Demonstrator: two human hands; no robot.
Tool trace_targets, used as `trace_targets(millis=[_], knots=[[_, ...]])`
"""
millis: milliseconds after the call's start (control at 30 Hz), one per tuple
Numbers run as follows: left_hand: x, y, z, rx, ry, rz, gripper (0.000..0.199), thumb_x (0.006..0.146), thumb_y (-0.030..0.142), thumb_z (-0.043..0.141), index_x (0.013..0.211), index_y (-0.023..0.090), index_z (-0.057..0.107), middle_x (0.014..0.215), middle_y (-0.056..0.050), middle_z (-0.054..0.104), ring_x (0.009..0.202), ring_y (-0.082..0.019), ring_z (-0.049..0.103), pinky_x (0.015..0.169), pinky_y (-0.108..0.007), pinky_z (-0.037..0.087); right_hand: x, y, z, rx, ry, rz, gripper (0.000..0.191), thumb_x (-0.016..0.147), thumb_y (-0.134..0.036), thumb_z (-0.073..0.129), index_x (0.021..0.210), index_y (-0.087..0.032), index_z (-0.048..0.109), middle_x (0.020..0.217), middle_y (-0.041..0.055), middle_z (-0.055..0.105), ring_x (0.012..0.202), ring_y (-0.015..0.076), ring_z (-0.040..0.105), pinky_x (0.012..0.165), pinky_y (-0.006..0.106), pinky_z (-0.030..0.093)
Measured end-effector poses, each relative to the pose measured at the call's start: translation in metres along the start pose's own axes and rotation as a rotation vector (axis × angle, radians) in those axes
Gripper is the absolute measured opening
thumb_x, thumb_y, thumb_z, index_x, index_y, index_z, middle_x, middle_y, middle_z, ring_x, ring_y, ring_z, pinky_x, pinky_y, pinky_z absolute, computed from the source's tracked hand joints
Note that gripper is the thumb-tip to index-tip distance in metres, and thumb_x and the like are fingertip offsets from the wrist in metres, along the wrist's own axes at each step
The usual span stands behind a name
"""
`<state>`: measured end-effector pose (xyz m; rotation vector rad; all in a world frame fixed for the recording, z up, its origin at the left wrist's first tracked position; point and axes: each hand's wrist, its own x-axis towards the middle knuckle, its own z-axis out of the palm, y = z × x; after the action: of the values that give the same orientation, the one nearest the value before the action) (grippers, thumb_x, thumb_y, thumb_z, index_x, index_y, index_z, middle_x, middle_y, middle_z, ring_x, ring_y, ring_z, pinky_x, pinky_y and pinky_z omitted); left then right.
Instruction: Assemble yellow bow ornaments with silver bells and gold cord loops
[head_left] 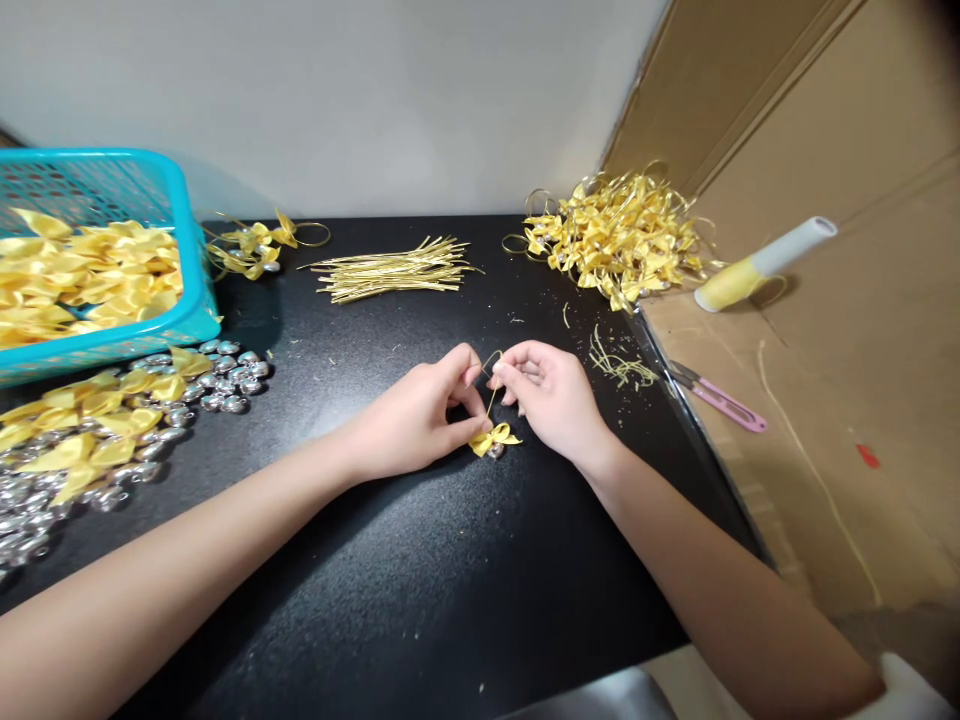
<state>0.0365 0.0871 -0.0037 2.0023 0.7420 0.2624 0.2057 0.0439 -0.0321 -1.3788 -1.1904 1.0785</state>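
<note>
Over the middle of the black table, my left hand (431,415) pinches a thin gold cord (491,400) and touches the edge of a yellow ribbon bow (489,437). A small silver bell (496,451) hangs beneath that bow. My right hand (551,395) is closed, thumb against forefinger, on the upper part of the same cord, which arcs between both hands. Fingertips partly cover the cord, so whether it is knotted cannot be made out.
At left stand a turquoise basket (184,225) of yellow bows and a spread of silver bells (232,375). Cut gold cords (390,268) lie at the back. Finished-looking bows (622,235) are heaped at back right, near cord scraps (621,362), a pink-handled cutter (724,402) and a cardboard tube (765,265).
</note>
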Motion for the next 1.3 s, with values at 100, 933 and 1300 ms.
trace_targets(millis=[100, 933, 1300], knots=[[-0.001, 0.000, 0.001, 0.005, 0.019, -0.003, 0.027, 0.082, 0.015, 0.057, 0.082, 0.023, 0.031, 0.077, 0.002, 0.072, 0.067, -0.014, 0.065, 0.064, -0.025, 0.046, 0.001, 0.001, 0.001, 0.058, 0.006, 0.029, 0.013, 0.084, -0.026, 0.061, 0.075, -0.018, 0.056, 0.068, -0.0016, 0.066, 0.050, 0.0075, 0.058, 0.049, 0.021, 0.048], [-0.004, -0.005, 0.006, 0.013, 0.067, 0.052, 0.030, 0.083, 0.015, 0.057, 0.079, 0.023, 0.029, 0.076, 0.005, 0.070, 0.066, -0.012, 0.060, 0.065, -0.024, 0.043, 0.008, 0.005, 0.002, 0.239, 0.079, 0.039, 0.019, 0.077, -0.031, 0.069, 0.070, -0.018, 0.057, 0.061, -0.0034, 0.063, 0.048, 0.0071, 0.056, 0.048, 0.021, 0.050], [-0.005, -0.007, 0.011, -0.073, 0.089, 0.025, 0.026, 0.085, 0.019, 0.057, 0.080, 0.023, 0.033, 0.078, 0.004, 0.069, 0.069, -0.011, 0.061, 0.067, -0.023, 0.045, 0.006, -0.004, -0.007, 0.123, -0.005, 0.136, 0.021, 0.068, -0.033, 0.078, 0.075, -0.017, 0.065, 0.069, -0.0003, 0.068, 0.062, 0.0124, 0.065, 0.064, 0.028, 0.056]])
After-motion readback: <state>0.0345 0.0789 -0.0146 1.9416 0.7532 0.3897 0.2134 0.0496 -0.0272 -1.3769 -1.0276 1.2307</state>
